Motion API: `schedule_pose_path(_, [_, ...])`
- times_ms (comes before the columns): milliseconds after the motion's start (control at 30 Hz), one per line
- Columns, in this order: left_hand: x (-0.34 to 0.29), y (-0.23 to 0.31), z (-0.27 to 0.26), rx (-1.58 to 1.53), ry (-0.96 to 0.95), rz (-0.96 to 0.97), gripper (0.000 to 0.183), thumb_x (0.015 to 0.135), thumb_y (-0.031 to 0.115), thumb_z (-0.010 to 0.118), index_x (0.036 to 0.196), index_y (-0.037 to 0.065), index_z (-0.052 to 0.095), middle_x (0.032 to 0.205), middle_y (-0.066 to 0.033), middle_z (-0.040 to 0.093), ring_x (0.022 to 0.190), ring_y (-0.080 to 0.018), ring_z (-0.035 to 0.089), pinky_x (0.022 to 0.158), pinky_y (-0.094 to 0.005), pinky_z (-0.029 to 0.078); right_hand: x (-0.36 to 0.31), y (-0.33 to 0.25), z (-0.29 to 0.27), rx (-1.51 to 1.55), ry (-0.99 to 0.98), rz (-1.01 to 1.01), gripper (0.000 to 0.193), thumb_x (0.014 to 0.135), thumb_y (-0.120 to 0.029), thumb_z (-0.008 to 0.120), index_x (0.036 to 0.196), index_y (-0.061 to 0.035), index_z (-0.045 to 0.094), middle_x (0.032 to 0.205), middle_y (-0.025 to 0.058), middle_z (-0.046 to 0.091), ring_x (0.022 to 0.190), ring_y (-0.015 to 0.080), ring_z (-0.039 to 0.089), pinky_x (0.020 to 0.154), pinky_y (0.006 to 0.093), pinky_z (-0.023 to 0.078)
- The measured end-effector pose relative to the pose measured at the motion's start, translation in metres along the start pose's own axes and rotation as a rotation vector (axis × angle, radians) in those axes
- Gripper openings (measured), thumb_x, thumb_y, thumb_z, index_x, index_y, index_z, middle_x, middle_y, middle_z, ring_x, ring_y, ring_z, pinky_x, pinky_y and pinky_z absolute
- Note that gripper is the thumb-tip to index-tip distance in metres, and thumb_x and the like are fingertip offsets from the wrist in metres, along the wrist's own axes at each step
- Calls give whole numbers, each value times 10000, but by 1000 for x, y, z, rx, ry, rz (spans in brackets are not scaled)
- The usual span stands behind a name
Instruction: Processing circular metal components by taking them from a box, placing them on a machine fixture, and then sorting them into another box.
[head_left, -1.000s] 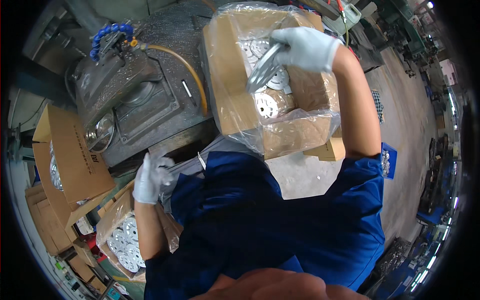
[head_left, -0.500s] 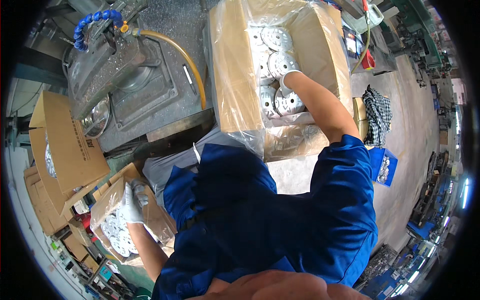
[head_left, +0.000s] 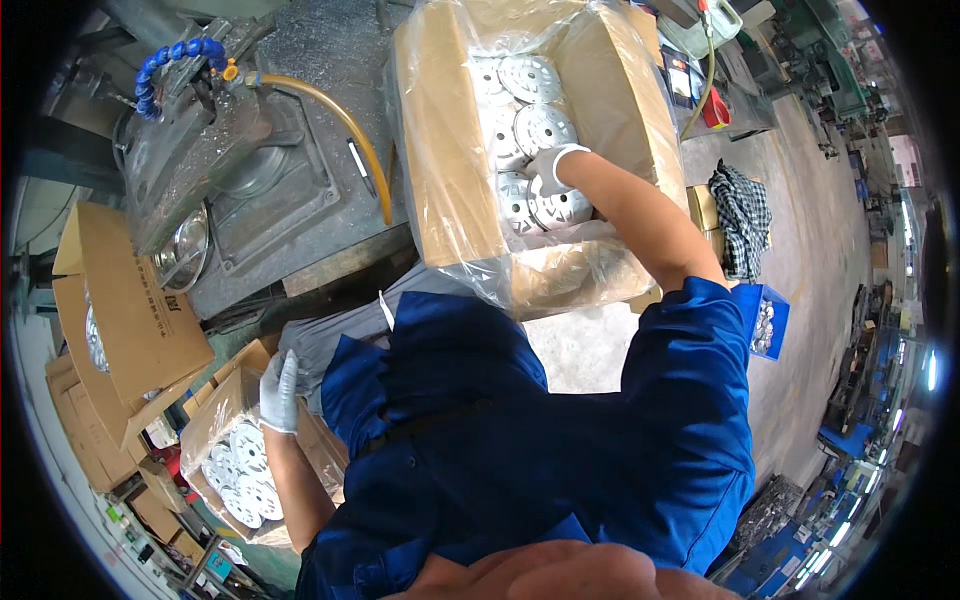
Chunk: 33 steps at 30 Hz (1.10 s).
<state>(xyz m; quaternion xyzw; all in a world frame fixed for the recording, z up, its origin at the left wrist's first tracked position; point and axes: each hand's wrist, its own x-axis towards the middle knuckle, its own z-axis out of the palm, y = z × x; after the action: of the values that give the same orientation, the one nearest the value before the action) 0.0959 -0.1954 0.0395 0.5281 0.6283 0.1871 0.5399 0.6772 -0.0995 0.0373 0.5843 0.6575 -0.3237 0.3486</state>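
In a plastic-lined cardboard box (head_left: 450, 150) ahead of me, white-grey round metal discs (head_left: 530, 78) with holes lie in two columns. My right hand (head_left: 552, 170), in a white glove, is down in this box. Its fingers curl over the upper edge of the near right disc (head_left: 562, 208); the fingertips are partly hidden. My left hand (head_left: 279, 393), also gloved, is raised beside the rim of a smaller lined box (head_left: 318, 440) at lower left, fingers stretched out and nothing seen in them. Similar discs (head_left: 243, 475) lie inside that smaller box.
A grey machine (head_left: 210, 150) with a blue segmented hose (head_left: 180, 52) and an amber tube (head_left: 345, 120) stands on the left bench. A tall carton (head_left: 150, 310) is at far left. To the right are a checked cloth (head_left: 740, 220) and a blue bin (head_left: 768, 320) of small parts.
My left hand has lifted away from the smaller box's discs toward my legs, its fingers straightening. My right hand stays at the discs in the large box. The whole view has shifted slightly.
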Motion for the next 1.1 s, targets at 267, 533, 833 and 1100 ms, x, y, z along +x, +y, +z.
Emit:
schedule_pose_path(267, [-39, -24, -26, -88, 144, -89, 500, 1029, 414, 527, 1323, 13, 582, 997, -72, 674, 672, -112, 623, 605, -234, 507, -21, -1, -19, 192, 244, -2, 649, 870, -353, 631, 1457, -124, 474, 1311, 232, 612, 1200, 392, 592, 1011, 443, 467])
schedule_pose_path(533, [-62, -72, -41, -187, 233, -199, 437, 1016, 382, 572, 1240, 9, 605, 920, -65, 684, 644, -108, 634, 553, -225, 499, -156, -17, 87, 57, 1822, 587, 538, 845, -204, 746, 1310, 5, 576, 1273, 219, 592, 1179, 412, 553, 1022, 489, 431])
schedule_pose_path(833, [-21, -51, -34, -112, 132, 85, 481, 1011, 372, 588, 1277, -28, 601, 954, -40, 677, 737, -78, 611, 619, -221, 487, -77, -13, 174, 1454, 1778, 734, 725, 935, -166, 658, 1507, 78, 286, 1519, 224, 385, 1379, 285, 409, 1151, 374, 326])
schedule_pose_path(1100, [-30, -57, -17, -68, 108, 1, 498, 1001, 388, 602, 1252, -43, 612, 975, -51, 664, 822, -98, 594, 704, -237, 492, -72, 9, 155, 1347, 1836, 651, 654, 943, -158, 627, 1471, 99, 337, 1514, 256, 388, 1367, 325, 423, 1143, 398, 334])
